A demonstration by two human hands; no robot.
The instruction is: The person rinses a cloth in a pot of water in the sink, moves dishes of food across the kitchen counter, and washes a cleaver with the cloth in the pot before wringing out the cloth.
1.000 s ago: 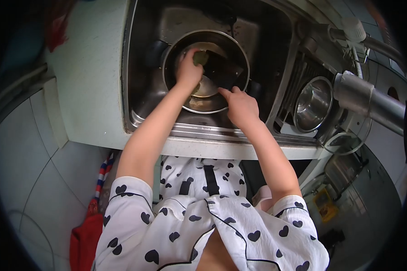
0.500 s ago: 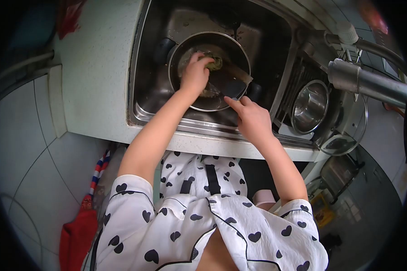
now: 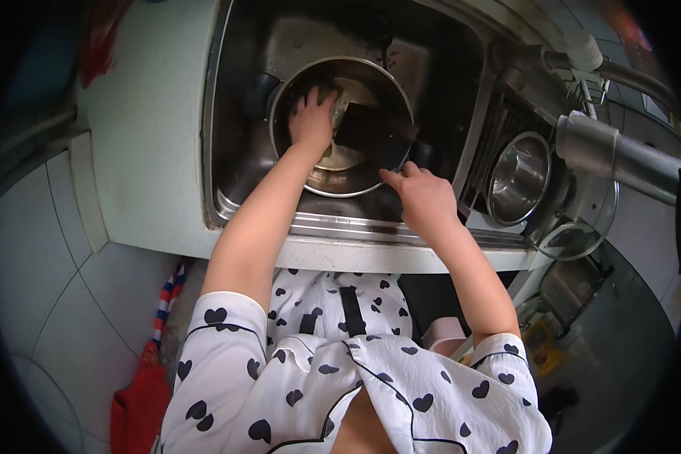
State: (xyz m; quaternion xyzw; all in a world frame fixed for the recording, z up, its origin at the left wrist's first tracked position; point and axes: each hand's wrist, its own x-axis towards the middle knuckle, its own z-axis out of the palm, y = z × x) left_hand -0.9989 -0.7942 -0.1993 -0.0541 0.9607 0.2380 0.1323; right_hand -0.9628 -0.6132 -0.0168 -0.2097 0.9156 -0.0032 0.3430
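A wide metal pan (image 3: pixel 343 194) with dark side handles sits in the steel sink (image 3: pixel 233 178). My left hand (image 3: pixel 311 121) is inside it at the left, fingers curled over a green scrubbing pad (image 3: pixel 327 92), which is mostly hidden. My right hand (image 3: pixel 425 194) is at the pan's lower right rim, closed round the handle of a cleaver, its index finger along the top. The cleaver's broad dark blade (image 3: pixel 371 132) reaches into the pan and lies apart from my left hand. Cloudy wet patches show on the pan's bottom.
A steel bowl (image 3: pixel 519 178) stands on the rack right of the sink. Beyond it are a glass lid (image 3: pixel 575 240) and a thick metal pipe (image 3: pixel 620 155). The white counter (image 3: pixel 147 129) runs along the left; its front edge lies under my forearms.
My left hand has moved left with the scrubbing pad, away from the blade. The blade has turned and now looks dark. My right hand has barely moved.
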